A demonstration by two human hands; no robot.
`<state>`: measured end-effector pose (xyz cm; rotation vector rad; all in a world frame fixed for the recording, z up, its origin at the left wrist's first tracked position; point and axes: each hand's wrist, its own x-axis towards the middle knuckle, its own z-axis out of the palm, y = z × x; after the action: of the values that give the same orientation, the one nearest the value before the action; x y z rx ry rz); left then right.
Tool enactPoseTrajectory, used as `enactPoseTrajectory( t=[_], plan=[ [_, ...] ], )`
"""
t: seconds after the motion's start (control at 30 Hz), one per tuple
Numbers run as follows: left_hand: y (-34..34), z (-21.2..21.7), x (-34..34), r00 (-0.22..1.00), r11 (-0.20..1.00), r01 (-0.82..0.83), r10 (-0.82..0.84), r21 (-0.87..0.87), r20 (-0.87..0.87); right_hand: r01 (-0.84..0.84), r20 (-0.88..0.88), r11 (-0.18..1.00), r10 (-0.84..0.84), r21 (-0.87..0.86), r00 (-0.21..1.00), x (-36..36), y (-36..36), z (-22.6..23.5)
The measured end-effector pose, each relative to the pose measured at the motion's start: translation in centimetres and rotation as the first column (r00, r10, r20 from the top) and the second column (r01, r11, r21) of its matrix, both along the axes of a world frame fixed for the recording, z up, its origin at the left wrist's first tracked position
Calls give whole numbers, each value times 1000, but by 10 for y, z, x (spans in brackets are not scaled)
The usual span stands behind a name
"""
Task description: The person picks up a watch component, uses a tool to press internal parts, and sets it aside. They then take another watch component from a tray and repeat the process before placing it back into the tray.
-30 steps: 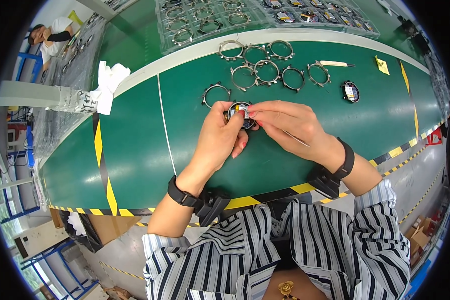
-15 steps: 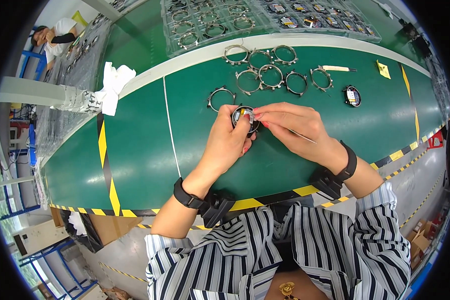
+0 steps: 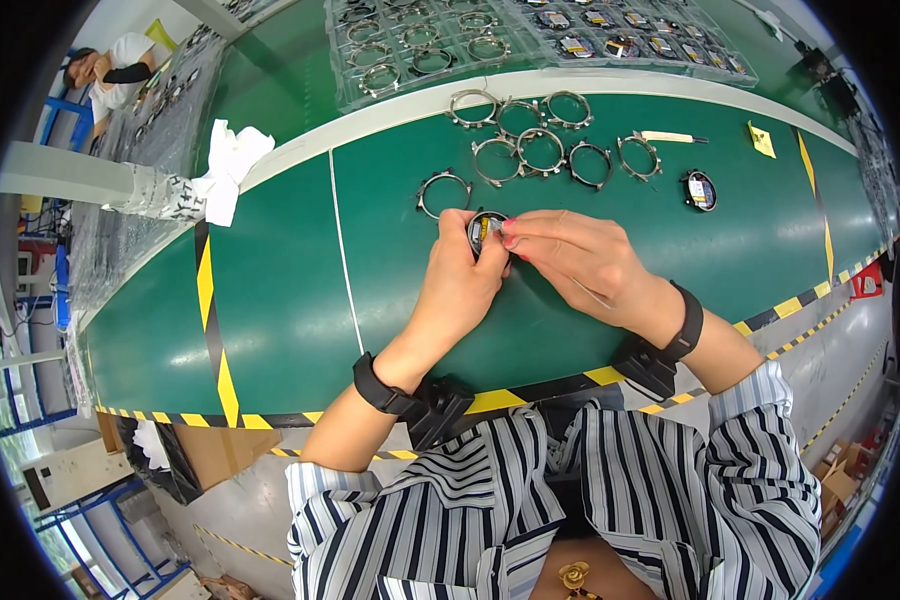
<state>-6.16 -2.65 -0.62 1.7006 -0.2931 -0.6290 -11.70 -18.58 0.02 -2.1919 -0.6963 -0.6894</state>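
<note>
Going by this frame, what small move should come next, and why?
Probably a slight nudge at the right edge of the round, dark-rimmed watch body with yellow-and-silver insides: the left hand braces its left side, and the right hand, holding a thin silvery rod, has its fingertips at that edge. What they pinch is hidden.

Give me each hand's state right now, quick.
Left hand: closed, holding a round watch-like assembly.
Right hand: closed, holding a thin rod, fingertips at the assembly.

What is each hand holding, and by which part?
Left hand: a round watch module, by its rim. Right hand: a thin rod; exact hold hidden.
</note>
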Motion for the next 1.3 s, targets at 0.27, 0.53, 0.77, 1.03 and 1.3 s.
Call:
enactPoseTrajectory(
  t=[0.27, 0.53, 0.77, 1.03, 1.3],
  plan=[
    [2, -8, 0, 981, 998, -56, 62, -38, 186, 13, 77, 998, -8, -60, 997, 3, 4, 1],
    [10, 9, 12, 930, 940, -44, -85, -338, -356, 21, 106, 987, -4, -160, 994, 10, 5, 14],
    [4, 5, -1, 999, 990, 33, -37, -137, -26, 49, 107, 993, -37, -111, 994, 2, 5, 3],
    [-1, 4, -1, 999, 994, -9, 5, -110, -34, 83, 159, 975, -50, -208, 986, -1, -2, -1],
    [-3, 5, -4, 999, 996, -21, 18, -90, -29, 146, 215, 956, -91, -256, 972, -6, 0, -9]
  ],
)
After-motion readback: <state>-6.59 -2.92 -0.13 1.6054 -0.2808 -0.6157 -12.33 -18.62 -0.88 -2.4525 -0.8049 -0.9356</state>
